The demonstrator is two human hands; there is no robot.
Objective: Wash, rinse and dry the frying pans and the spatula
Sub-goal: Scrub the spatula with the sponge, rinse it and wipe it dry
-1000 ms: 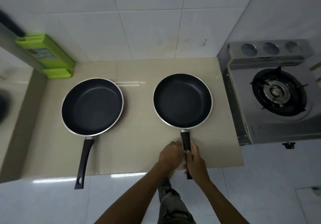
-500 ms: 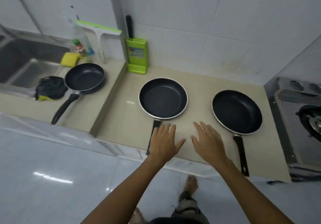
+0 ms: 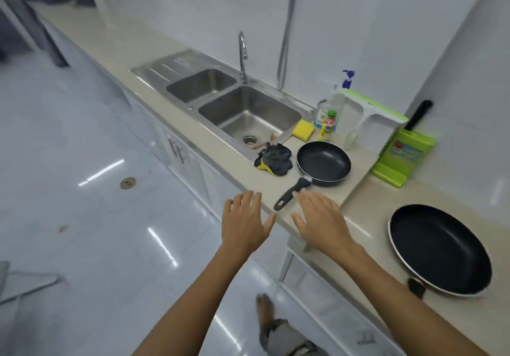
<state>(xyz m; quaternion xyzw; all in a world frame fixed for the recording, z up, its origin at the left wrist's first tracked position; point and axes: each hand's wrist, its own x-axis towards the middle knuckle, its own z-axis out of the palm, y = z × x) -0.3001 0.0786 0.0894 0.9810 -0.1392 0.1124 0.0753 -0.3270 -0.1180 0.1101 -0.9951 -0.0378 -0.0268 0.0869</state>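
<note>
A small black frying pan (image 3: 323,163) sits on the raised counter beside the sink, its handle (image 3: 292,193) pointing toward me. A larger black frying pan (image 3: 438,248) with a silver rim lies on the lower counter at the right. My left hand (image 3: 244,221) hovers with fingers spread over the counter's front edge, holding nothing. My right hand (image 3: 320,219) is spread flat just below the small pan's handle tip, also holding nothing. A wooden handle (image 3: 259,145) shows inside the sink basin; I cannot tell if it is the spatula.
A double steel sink (image 3: 248,112) with a tap (image 3: 242,54) lies ahead. Next to it are a yellow sponge (image 3: 303,129), a dark cloth (image 3: 274,158), soap bottles (image 3: 328,121), a squeegee (image 3: 372,112) and a green knife block (image 3: 403,154). Glossy floor spreads to the left.
My view has swung left toward the sink. The right-hand pan has left the frame. Both hands moved left, still spread, and now lie near the small pan's handle.
</note>
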